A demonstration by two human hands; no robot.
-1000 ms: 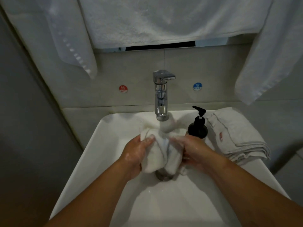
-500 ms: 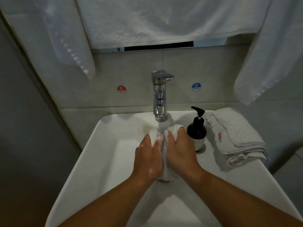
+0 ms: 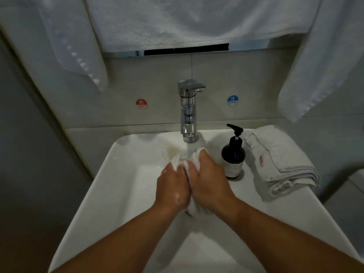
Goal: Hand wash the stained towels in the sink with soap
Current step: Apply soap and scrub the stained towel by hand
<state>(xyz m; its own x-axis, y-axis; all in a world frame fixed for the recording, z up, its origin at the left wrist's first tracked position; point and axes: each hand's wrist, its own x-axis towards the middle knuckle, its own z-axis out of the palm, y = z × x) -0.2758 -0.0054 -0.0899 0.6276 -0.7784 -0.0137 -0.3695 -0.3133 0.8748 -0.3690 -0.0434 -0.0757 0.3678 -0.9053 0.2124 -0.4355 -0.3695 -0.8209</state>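
Observation:
A wet white towel (image 3: pixel 194 155) is bunched up over the white sink (image 3: pixel 118 186), right below the chrome tap (image 3: pixel 188 111). My left hand (image 3: pixel 173 186) and my right hand (image 3: pixel 209 179) grip it side by side, knuckles up, with soap foam on the skin. Most of the towel is hidden between my palms; only its top and a bit near my wrists show. A dark soap pump bottle (image 3: pixel 233 154) stands on the sink's rim just right of my right hand. A folded grey-white towel with a red stain (image 3: pixel 279 160) lies right of the bottle.
White towels (image 3: pixel 187 20) hang across the top, with one end drooping at left (image 3: pixel 78 46) and one at right (image 3: pixel 319 62). Red hot (image 3: pixel 141 104) and blue cold (image 3: pixel 232 100) stickers flank the tap on the wall. A dark wall closes in the left side.
One second ago my hands were apart, each holding a side of the towel. They have since closed together around it and shifted up under the tap.

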